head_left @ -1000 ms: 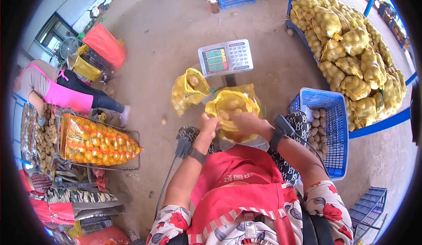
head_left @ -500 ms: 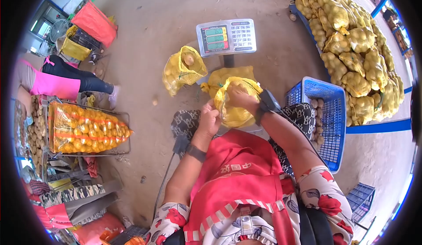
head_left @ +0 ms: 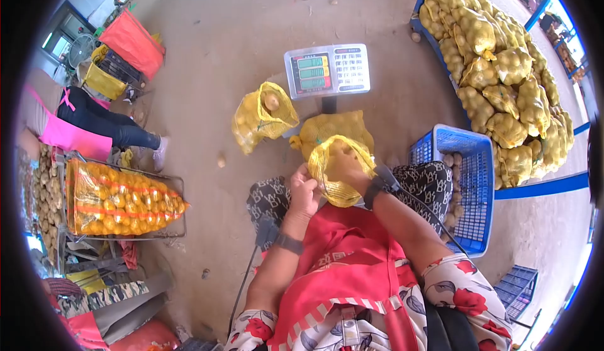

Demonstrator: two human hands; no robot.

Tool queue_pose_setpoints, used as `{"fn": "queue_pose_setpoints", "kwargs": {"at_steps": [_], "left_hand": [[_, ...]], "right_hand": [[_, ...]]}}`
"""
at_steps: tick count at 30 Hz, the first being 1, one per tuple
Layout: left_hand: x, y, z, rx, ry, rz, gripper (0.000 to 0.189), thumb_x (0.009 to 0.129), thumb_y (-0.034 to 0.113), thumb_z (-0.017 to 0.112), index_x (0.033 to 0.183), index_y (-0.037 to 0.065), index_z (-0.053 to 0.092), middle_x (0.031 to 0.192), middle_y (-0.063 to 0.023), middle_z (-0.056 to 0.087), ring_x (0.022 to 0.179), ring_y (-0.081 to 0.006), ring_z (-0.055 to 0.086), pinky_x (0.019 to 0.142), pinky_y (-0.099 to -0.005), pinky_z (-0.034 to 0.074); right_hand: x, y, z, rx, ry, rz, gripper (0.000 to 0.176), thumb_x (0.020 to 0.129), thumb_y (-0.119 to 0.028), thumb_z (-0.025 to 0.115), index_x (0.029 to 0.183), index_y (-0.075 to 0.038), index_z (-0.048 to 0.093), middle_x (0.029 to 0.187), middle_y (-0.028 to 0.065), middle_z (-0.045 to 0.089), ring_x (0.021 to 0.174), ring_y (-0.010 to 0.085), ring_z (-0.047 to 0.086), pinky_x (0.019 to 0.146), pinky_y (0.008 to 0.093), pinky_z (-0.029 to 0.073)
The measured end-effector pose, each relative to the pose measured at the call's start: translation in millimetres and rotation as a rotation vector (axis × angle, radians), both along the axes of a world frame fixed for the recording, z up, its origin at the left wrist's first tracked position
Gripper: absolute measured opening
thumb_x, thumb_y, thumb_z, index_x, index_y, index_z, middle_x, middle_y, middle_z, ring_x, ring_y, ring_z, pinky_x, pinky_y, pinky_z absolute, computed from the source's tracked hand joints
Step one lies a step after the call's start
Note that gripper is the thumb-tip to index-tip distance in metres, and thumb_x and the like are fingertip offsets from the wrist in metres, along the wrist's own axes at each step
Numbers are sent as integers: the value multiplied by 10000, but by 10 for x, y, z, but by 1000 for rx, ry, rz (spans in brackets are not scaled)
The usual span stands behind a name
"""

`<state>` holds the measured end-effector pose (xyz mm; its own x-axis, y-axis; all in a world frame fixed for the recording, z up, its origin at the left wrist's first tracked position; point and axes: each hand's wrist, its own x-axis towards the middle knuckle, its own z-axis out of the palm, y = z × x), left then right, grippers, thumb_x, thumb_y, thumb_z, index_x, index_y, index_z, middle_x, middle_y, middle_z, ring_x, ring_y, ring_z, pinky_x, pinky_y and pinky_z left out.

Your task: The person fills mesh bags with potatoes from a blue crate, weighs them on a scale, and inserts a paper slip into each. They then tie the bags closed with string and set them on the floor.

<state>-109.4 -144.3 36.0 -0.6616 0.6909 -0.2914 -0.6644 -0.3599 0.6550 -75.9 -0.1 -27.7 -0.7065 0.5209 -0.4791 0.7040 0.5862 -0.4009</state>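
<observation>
**Yellow net bag held open in my lap**

I held the yellow net bag (head_left: 340, 192) just in front of my red apron. My left hand (head_left: 304, 190) pinched its near-left rim in a closed grip. My right hand (head_left: 345, 164) sat in the bag's mouth, and I could not tell its grip through the netting. Just beyond lay a full net bag (head_left: 333, 127) below the scale display (head_left: 327, 69). An open bag (head_left: 261, 121) slumped to the left. A blue crate (head_left: 469, 146) stood to the right, with heaped sacks (head_left: 503, 80) far right.

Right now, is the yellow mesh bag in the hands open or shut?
Open: the yellow mesh bag gapes around the right hand; left hand grips its rim.
</observation>
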Motion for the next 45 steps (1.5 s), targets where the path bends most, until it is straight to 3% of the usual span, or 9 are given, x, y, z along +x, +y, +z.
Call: {"fn": "queue_pose_setpoints", "kwargs": {"at_steps": [5,7,10,12,15,19,35,37,45], "left_hand": [[102,52,27,-3,13,-39,352,673,-148,381,958,9,517,745,-51,559,593,-116,518,545,-227,442],[90,47,-9,4,49,-20,350,678,-138,393,974,9,510,776,-56,564,622,-121,527,558,-236,454],[36,34,-40,15,16,14,383,651,-128,404,1002,-7,498,895,-76,577,775,-155,575,713,-264,489],[25,25,-63,-3,36,15,331,719,-46,455,1042,18,481,953,-82,572,852,-174,582,779,-317,494],[6,68,-85,-1,-13,74,267,801,87,497,1065,50,474,979,-86,570,873,-190,586,791,-374,496],[-12,151,5,-255,193,125,373,837,260,555,1131,72,423,1041,-81,545,895,-177,582,686,-348,533],[4,199,68,-399,241,81,508,783,332,639,1154,72,409,1050,-67,520,874,-154,539,574,-273,479],[9,202,53,-427,272,100,433,820,260,591,1170,77,415,1000,-48,549,806,-127,587,547,-240,508],[37,124,-130,-235,255,126,181,835,33,493,1014,11,517,926,-62,592,781,-138,602,661,-269,518]], "right_hand": [[-44,25,-185,32,167,-41,646,602,-419,691,1125,-59,575,1204,299,460,1145,409,429,961,433,367],[-36,87,-95,-7,110,21,461,696,-244,628,1123,-87,556,1070,179,590,1052,333,531,867,402,433],[68,165,112,-34,245,-28,470,603,-259,697,1020,-58,615,934,155,635,862,279,611,765,361,479],[118,217,214,-191,406,-79,499,492,-276,777,899,-14,658,792,110,652,684,190,631,613,290,503],[287,281,502,-395,477,-233,508,483,-286,791,881,1,659,803,103,656,719,177,630,654,289,504],[365,218,823,-328,582,-224,408,578,-201,778,920,-12,662,791,29,652,685,86,603,609,257,485],[285,230,820,-615,693,-338,393,639,-63,742,993,51,614,845,80,642,697,130,631,581,242,521],[309,209,891,-699,673,-387,496,526,-178,828,934,26,635,843,84,639,729,142,614,664,276,502],[372,258,882,-925,627,-454,410,605,-66,777,962,48,611,855,97,634,682,156,627,557,252,526]]}}
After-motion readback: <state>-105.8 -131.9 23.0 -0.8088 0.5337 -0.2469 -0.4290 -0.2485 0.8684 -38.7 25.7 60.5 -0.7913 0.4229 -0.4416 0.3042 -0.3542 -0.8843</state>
